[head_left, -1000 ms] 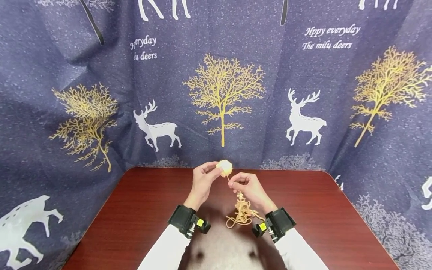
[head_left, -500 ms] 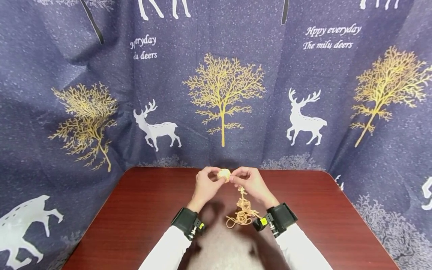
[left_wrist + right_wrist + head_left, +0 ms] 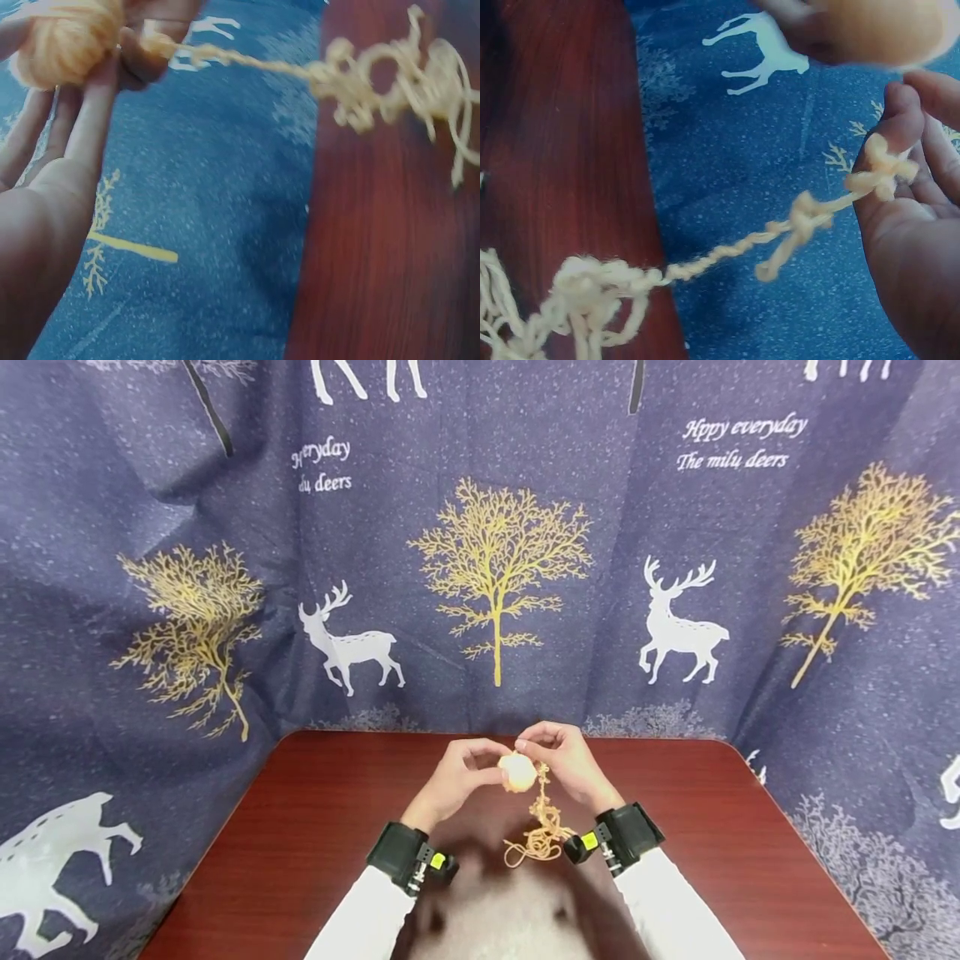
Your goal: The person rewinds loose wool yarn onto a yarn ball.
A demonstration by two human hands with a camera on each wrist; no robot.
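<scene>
A small pale-yellow ball of yarn is held between the thumb and fingers of my left hand; its wound strands show in the left wrist view. Beside the ball, my right hand pinches the yarn between thumb and forefinger. From the right hand a twisted, knotted strand hangs down. It runs into a loose tangle of yarn on the table, between the two wrists. The ball is blurred in the right wrist view.
The reddish-brown wooden table spreads under both hands. Behind it hangs a dark blue cloth printed with deer and trees. Black wrist-worn cameras sit on both wrists, the right one close to the tangle.
The ball first came down into the hands, then moved right and slightly nearer with the left hand. My right hand has risen a little to the ball's far side. The tangle stays on the table.
</scene>
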